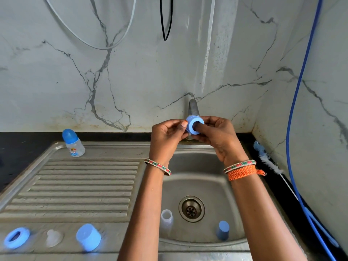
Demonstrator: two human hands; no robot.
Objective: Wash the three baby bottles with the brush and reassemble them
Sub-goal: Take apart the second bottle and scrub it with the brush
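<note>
Nearest you, on the flat front of the sink's draining side, lie a blue ring (16, 237), a clear teat (54, 237) and a blue cap (88, 237), set in a row left of the sink basin (199, 166), likely so that one bottle's parts stay together. Inside the basin, an open clear bottle (166, 220) stands left of the drain (191, 208) and a second blue cap (223, 230) sits to the drain's right, probably waiting for their wash.

Above the basin you hold a blue collar ring (194, 124) under the tap (193, 108). Your left hand (167, 134) pinches its rim between thumb and fingers, while your right hand (216, 136) grips the other side with a fingertip pushed into the opening, seemingly to rub the inside. Whether water runs, you cannot tell.

Farther left of the basin, one assembled bottle (73, 143) with its blue cap stands on the back edge of the drainer, apparently finished. Right of the basin, the bottle brush (265, 159) lies on the dark counter (293, 196), out of use but in easy reach.
</note>
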